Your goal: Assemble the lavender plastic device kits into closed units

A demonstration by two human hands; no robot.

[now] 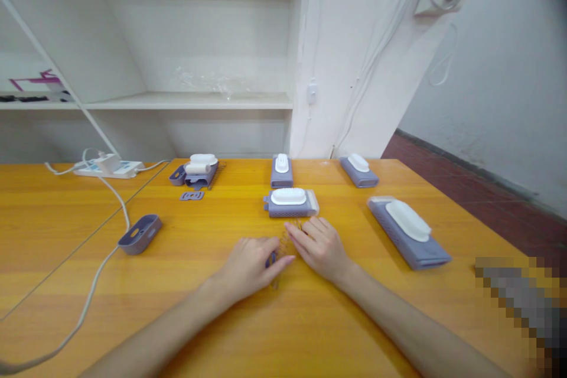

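Low over the table, my left hand [254,260] is closed around a small grey-purple part [271,258], mostly hidden by the fingers. A thin metal coil spring [284,238] runs from it across the gap between my hands. The fingers of my right hand [321,246] are closed on the spring's other end. Just beyond my hands lies a grey-purple case [290,211] with a white bristled oval top [289,196]. A similar case [401,233] with a white oval piece rests to the right of my right hand.
An oval grey-purple cover [140,234] lies on the left near a white cable [93,286]. Toward the back are an opened case [201,178], a flat plate [192,195], two more cases [282,177] [361,177] and a power strip [108,169]. White shelving stands behind.
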